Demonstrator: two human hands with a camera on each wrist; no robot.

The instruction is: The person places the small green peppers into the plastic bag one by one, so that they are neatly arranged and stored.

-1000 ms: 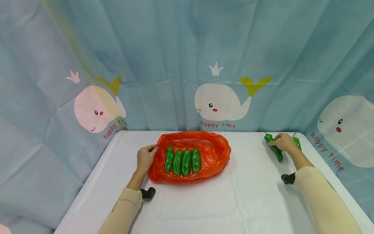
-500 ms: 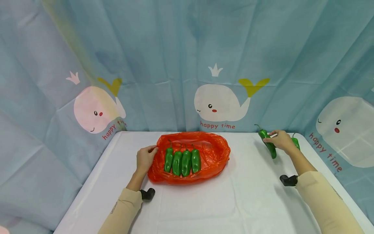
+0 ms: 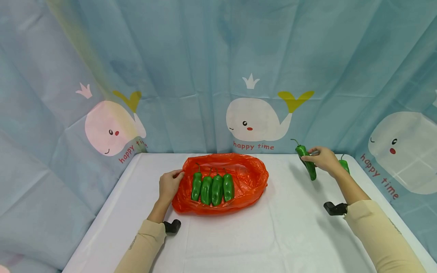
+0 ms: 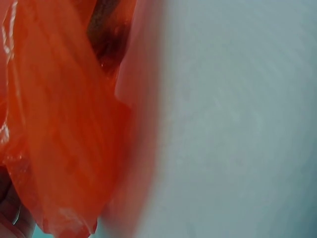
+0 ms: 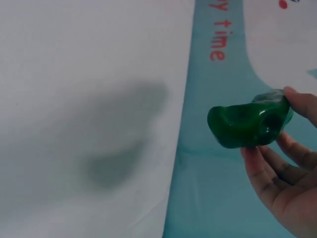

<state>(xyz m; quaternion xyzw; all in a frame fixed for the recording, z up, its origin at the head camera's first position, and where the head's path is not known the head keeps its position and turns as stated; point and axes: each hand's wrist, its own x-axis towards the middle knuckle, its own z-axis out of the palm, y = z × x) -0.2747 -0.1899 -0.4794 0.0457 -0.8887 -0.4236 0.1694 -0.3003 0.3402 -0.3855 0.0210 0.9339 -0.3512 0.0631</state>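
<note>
In the head view an orange-red plastic bag (image 3: 250, 195) lies spread wide on the white table, with several green peppers (image 3: 206, 189) side by side in its left half. My left hand (image 3: 168, 185) pinches the bag's left rim between thumb and fingers; the left wrist view is mostly filled by the bag's film (image 4: 69, 124). My right hand (image 3: 324, 159) holds another green pepper (image 3: 302, 151) above the table at the far right, stem pointing up and left. Seen from the right wrist, the thumb and fingers grip this pepper (image 5: 247, 124) around its middle.
One more green pepper (image 3: 344, 165) lies at the table's far right corner, partly behind the right hand. A blue curtain (image 3: 191, 125) printed with whales hangs at the table's back edge. Black wrist mounts (image 3: 336, 208) stick out from both sleeves.
My right hand has lifted the pepper off the table and carried it to the left, away from the other pepper at the corner. The left hand stays at the bag's rim.
</note>
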